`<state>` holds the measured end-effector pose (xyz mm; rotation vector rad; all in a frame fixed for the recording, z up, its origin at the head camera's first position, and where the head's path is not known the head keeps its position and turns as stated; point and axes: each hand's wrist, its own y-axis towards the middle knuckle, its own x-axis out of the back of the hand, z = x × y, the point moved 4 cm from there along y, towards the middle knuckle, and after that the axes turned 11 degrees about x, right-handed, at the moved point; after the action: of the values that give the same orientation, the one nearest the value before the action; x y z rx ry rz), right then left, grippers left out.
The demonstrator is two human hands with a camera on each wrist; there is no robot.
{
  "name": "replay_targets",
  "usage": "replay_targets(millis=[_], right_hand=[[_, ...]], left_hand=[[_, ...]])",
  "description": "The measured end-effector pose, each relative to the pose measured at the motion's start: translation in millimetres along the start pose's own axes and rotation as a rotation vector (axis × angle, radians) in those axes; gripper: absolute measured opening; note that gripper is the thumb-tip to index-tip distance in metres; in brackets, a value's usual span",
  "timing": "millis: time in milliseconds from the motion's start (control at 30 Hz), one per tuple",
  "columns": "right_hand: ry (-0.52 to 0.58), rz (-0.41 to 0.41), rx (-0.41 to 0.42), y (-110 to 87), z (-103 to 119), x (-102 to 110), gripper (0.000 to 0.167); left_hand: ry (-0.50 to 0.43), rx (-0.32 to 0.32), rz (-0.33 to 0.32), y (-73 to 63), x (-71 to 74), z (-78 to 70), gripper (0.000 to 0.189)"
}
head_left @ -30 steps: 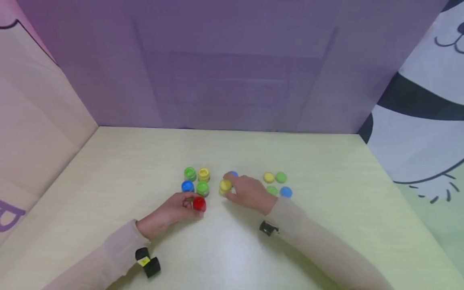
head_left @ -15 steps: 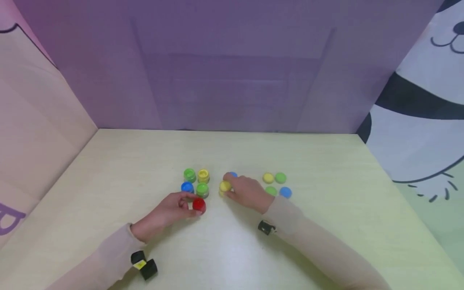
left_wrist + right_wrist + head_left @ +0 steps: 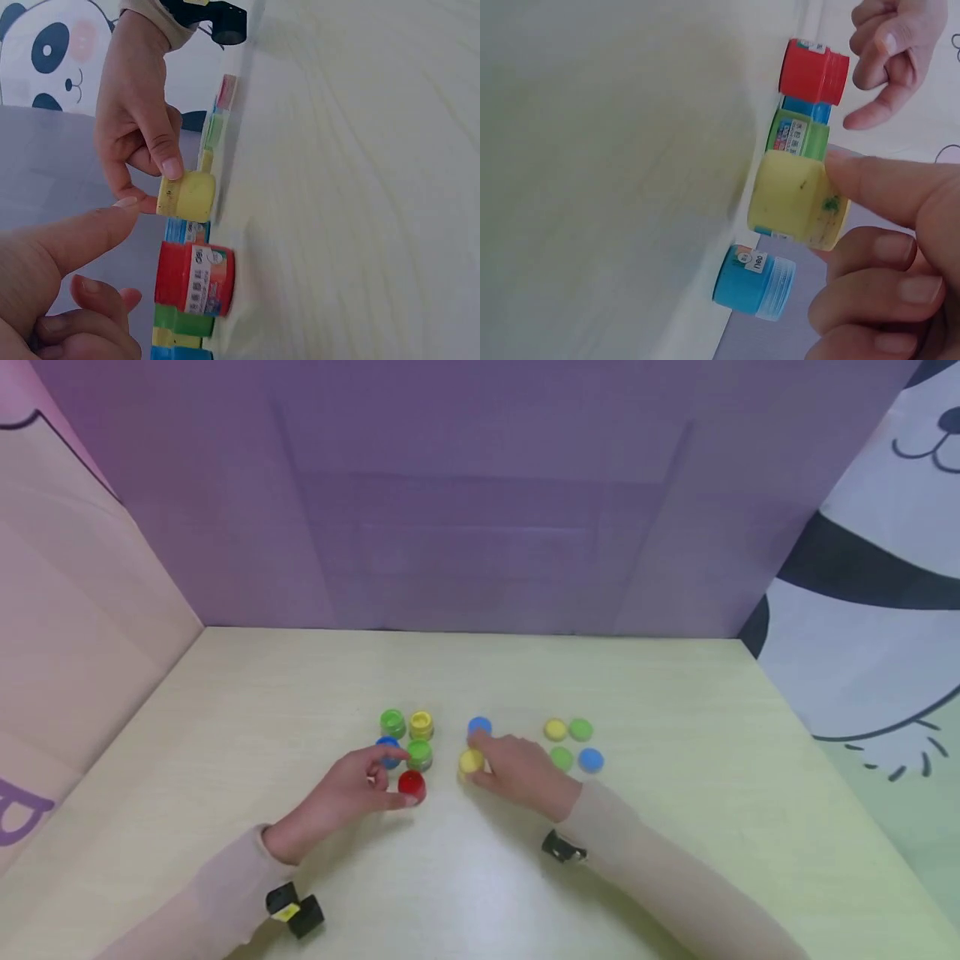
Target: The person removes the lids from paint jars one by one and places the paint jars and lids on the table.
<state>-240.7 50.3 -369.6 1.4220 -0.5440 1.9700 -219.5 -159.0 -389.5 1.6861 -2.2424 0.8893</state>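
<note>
My right hand (image 3: 528,775) pinches a yellow paint jar (image 3: 471,763) between thumb and index finger at its wider top. The jar stays upright; I cannot tell whether its base touches the table. A screw-necked red paint jar (image 3: 196,277) stands upright in front of my left hand (image 3: 352,793). In the left wrist view the left index finger points past that jar, with the other visible fingers curled and apart from it. Just behind the yellow jar sits a blue jar (image 3: 751,283) with a pale translucent top. Close to the red jar is a green jar (image 3: 419,754).
Behind the left hand stand another green jar (image 3: 392,722), a yellow jar (image 3: 422,724) and a partly covered blue jar (image 3: 388,752). Right of the right hand, a yellow round top (image 3: 556,729) and several green and blue ones form a group. A purple panel (image 3: 480,552) rises behind the table.
My right hand has drawn the yellow jar slightly toward me and to the right, uncovering more of the blue jar. The left index finger has lifted away from the red jar.
</note>
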Motion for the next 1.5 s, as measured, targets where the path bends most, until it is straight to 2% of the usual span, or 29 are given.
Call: replay_targets(millis=[133,267,467,667,867,1000,1267,1500], right_hand=[[0.037,0.042,-0.065,-11.0,0,0,0.039],[0.037,0.069,-0.106,-21.4,-1,-2,0.037],[0.042,0.052,-0.089,-36.6,0,-2,0.034],[0.022,0.028,-0.041,-50.9,0,-2,0.032],[0.042,0.027,-0.022,-62.2,-1,-3,0.031],[0.037,0.021,-0.001,-67.8,-2,-2,0.030],[0.015,-0.016,0.081,-71.8,-1,0,0.028],[0.007,0.005,0.075,-71.6,0,1,0.031]], left_hand=[[0.013,-0.019,0.010,-4.2,-6.0,-7.2,0.050],[-0.003,-0.028,0.059,-8.1,-15.8,-13.4,0.051],[0.020,-0.123,0.130,-11.6,-33.5,-22.4,0.045],[0.009,-0.154,0.204,-10.6,-55.0,-28.0,0.041],[-0.018,-0.139,0.272,-5.6,-74.9,-30.6,0.044],[0.006,-0.116,0.276,-1.0,-85.7,-32.0,0.044],[-0.013,-0.103,0.304,6.1,-99.5,-37.8,0.047],[-0.012,-0.089,0.329,10.7,-109.2,-39.4,0.045]])
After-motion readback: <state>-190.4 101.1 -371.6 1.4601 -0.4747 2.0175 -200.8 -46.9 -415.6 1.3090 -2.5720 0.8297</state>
